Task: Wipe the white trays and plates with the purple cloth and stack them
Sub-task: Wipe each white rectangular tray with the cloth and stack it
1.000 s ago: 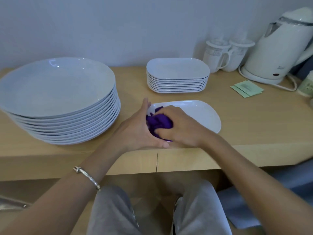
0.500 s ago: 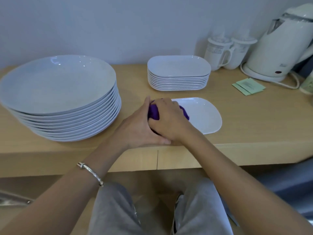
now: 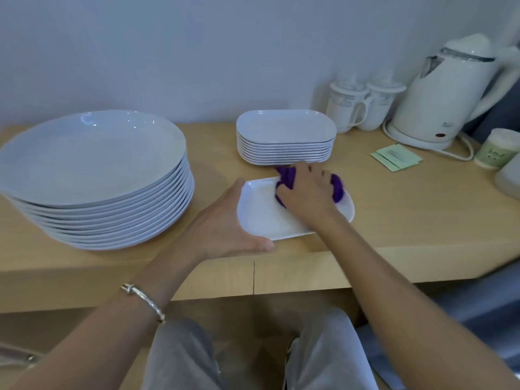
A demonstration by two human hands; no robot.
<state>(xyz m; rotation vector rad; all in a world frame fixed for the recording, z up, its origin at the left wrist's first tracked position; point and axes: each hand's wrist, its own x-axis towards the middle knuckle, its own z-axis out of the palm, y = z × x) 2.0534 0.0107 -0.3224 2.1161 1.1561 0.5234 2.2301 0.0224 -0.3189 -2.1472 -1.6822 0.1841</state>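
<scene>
1. The single white tray (image 3: 267,218) is lying flat near the front edge of the bench (image 3: 408,215), between the person and the other trays.
2. The purple cloth (image 3: 337,187) is sitting bunched on the far right part of this tray, showing on both sides of the hand that is covering it.
3. The right hand (image 3: 306,195) is pressing down on the cloth, its fingers (image 3: 302,167) curling over the bunch and holding it.
4. The left hand (image 3: 225,229) is bracing the tray's left end. It is spread wide, with the thumb lying along the near rim and the forefinger reaching up beside the far left corner. A silver bracelet (image 3: 143,301) is circling that wrist.
5. A stack of white trays (image 3: 285,128) is standing just behind the single tray, close to the cloth's far edge.
6. A stack of round white plates (image 3: 92,170) is resting on the left part of the bench, near the left hand.
7. Two lidded mugs (image 3: 346,108) are standing against the wall to the right of the tray stack, and a white kettle (image 3: 444,99) is sitting on its base beside them.
8. Green packets (image 3: 396,157) are lying in front of the kettle, and a pale cup (image 3: 495,152) is standing at the right edge.
</scene>
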